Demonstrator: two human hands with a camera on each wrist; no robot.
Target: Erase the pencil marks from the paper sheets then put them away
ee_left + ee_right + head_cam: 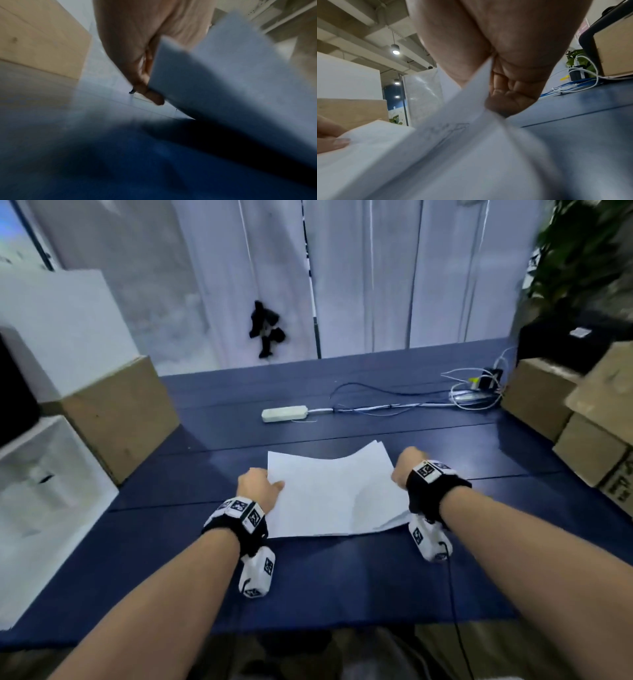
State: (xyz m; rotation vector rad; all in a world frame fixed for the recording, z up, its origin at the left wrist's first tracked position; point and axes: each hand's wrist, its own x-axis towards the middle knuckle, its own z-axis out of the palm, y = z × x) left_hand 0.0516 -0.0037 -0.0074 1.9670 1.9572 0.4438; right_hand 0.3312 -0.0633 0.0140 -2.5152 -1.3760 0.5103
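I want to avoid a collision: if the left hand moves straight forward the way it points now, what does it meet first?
Probably nothing near: the left hand, pinching the paper sheets, points along the blue table. The white power strip lies slightly right of that line; depth is unclear.

Matt white paper sheets (334, 494) on blue cloth-covered table (342, 577)

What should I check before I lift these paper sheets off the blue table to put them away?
1. Left hand grips the paper sheets' left edge: ok.
2. Right hand pinches the right edge: ok.
3. Pencil marks erased: not ok, faint lines show.
4. Sheets squared: not ok, corners fan out.
5. Power strip apart from sheets: ok.
6. Eraser within reach: cannot tell.
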